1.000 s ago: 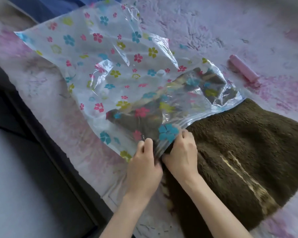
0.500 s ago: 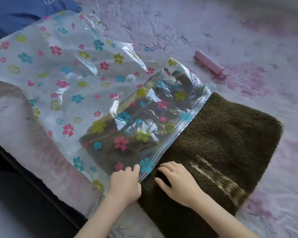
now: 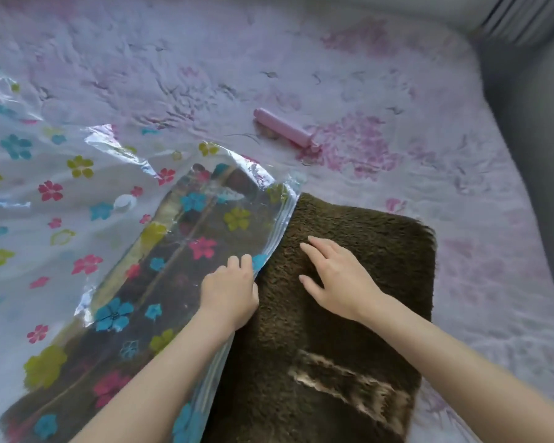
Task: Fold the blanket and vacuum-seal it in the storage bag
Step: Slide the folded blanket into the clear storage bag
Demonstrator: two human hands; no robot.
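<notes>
Both hands work close to me. My left hand (image 3: 229, 287) pinches the bag (image 3: 77, 199) mouth edge; my right hand (image 3: 336, 276) lies flat, fingers spread, on the brown blanket (image 3: 349, 330). Half the blanket hides inside the flowery plastic. Farther off, a pink tube (image 3: 285, 131) lies on the roomy bed (image 3: 397, 75).

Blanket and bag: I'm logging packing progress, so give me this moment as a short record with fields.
blanket: brown, fluffy, partly inside the bag, the rest lying outside its mouth
storage bag: clear with flower print, mouth open
left hand: grips the bag's mouth edge
right hand: flat on the blanket, fingers straight
pink tube: on the bed beyond, apart from both
</notes>
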